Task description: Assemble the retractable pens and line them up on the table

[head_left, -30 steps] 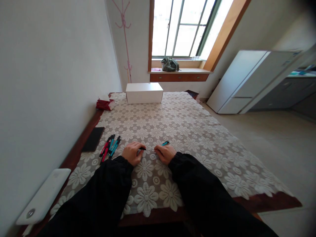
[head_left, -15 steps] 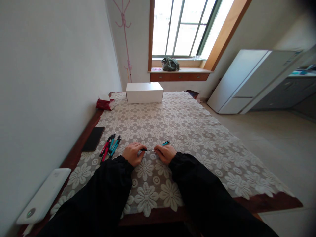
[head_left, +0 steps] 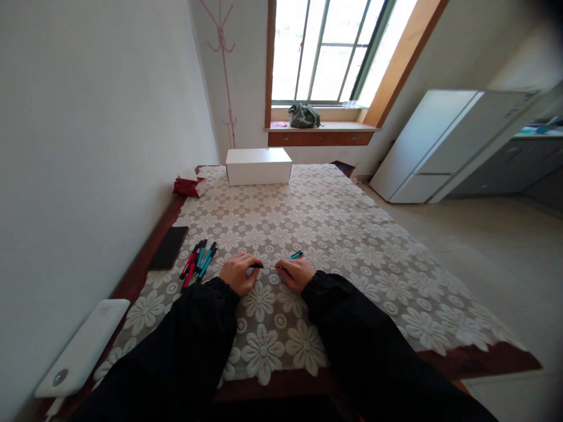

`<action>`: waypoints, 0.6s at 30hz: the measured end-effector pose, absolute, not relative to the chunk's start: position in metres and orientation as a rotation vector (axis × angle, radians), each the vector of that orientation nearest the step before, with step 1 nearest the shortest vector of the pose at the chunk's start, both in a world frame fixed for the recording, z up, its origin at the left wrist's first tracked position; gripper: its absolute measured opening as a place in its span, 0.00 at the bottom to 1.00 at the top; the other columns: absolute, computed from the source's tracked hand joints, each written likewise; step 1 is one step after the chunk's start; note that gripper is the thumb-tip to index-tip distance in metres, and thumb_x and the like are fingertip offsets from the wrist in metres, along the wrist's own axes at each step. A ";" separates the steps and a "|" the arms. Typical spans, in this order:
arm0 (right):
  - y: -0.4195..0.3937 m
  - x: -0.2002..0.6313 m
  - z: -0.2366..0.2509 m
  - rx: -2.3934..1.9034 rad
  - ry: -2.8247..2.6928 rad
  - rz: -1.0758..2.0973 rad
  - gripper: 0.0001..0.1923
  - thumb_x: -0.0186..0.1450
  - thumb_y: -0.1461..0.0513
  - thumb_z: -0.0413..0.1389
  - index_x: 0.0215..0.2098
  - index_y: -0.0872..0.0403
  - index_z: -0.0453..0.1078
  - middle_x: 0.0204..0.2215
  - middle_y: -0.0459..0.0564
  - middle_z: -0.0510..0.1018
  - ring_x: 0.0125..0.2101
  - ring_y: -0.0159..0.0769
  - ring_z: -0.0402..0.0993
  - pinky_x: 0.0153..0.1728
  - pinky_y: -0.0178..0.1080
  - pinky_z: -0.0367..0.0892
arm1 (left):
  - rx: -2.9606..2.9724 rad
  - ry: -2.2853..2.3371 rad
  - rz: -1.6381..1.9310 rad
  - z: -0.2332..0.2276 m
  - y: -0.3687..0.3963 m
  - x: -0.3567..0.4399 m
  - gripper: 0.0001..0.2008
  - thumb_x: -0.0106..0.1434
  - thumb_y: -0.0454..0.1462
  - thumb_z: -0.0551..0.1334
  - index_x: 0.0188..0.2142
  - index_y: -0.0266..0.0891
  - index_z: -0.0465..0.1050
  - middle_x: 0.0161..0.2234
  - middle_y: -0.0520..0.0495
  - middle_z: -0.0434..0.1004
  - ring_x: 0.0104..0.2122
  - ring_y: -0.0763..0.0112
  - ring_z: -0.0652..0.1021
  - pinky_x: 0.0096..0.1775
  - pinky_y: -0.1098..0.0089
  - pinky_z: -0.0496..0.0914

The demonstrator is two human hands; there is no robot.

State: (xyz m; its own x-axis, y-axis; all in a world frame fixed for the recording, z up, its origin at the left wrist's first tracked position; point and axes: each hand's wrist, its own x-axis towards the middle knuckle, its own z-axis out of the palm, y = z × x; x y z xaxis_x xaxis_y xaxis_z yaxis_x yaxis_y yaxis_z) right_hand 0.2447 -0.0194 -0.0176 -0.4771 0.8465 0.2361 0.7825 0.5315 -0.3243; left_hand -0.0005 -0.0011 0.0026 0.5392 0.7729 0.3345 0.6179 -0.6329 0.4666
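My left hand (head_left: 240, 273) is closed in a pinch on a black pen part (head_left: 256, 266), its end poking out to the right past the fingertips. A thin, pale rod that looks like a pen refill (head_left: 270, 268) spans the small gap between my hands. My right hand (head_left: 296, 274) pinches the other end of this rod, and its fingertips hide that end. Just beyond the right hand lies a blue and black pen piece (head_left: 296, 255). To the left of my left hand, several red, blue and black pens (head_left: 199, 258) lie in a loose pile on the lace tablecloth (head_left: 264, 346).
A dark flat phone-like slab (head_left: 169, 248) lies left of the pens. Nearer me, a white device with a cable (head_left: 83, 346) sits along the wall. At the far end stand a white box (head_left: 258, 167) and a red tissue pack (head_left: 189, 187).
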 end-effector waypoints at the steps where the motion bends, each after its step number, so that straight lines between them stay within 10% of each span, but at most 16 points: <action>1: -0.019 0.245 -0.018 -1.329 -2.409 0.235 0.12 0.73 0.59 0.49 0.43 0.53 0.74 0.31 0.50 0.81 0.29 0.35 0.73 0.31 0.35 0.59 | 2.493 1.134 0.735 0.002 -0.001 0.000 0.09 0.62 0.32 0.62 0.41 0.43 0.77 0.41 0.47 0.83 0.44 0.61 0.79 0.49 0.59 0.73; 18: -0.144 0.349 0.054 -1.284 -1.629 -0.207 0.07 0.70 0.59 0.57 0.38 0.52 0.77 0.32 0.51 0.80 0.32 0.38 0.76 0.35 0.42 0.71 | 2.569 1.059 0.614 -0.002 0.001 -0.001 0.07 0.64 0.37 0.63 0.41 0.45 0.80 0.43 0.46 0.80 0.44 0.61 0.78 0.50 0.60 0.71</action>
State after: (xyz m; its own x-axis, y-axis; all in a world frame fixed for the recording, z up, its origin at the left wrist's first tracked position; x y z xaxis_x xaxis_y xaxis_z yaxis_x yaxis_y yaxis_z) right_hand 0.3486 -0.1441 0.0538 0.0747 0.6315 0.7718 0.8044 0.4193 -0.4209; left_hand -0.0010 0.0013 -0.0022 0.6378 0.7203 0.2728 0.5945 -0.6856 0.4201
